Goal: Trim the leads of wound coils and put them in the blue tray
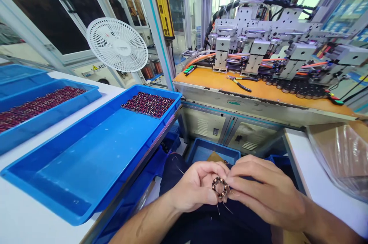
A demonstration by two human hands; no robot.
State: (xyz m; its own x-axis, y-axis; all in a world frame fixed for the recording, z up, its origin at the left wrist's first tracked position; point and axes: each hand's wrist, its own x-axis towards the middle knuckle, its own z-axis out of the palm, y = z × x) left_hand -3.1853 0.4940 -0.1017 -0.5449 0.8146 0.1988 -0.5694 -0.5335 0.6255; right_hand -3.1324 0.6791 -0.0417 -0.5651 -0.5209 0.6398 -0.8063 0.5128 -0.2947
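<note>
A: Thing in hand?
B: Copper-wound ring (220,189), low centre, over the lap. Left hand (195,187) is clenched on its left edge, right hand (266,194) pinches its right edge. Thin wire ends hang off it.
A: Surface?
B: White desk (17,217) on the left, another white desk (309,175) on the right with a clear plastic bag (342,156) on it. Factory room, glass panels, windows at the back.
A: Around it?
B: Small blue bin (201,151) just beyond the hands. Big blue tray (94,152) on the left desk, dark red parts (148,104) packed in its far corner. Second blue tray (57,112) behind it, also with red parts. White fan (117,44) further back. Orange-topped machine bench (258,90) ahead, pliers (240,82) lying on it.
A: Anything blocking?
B: Fingers cover part of the ring, the rest is clear
</note>
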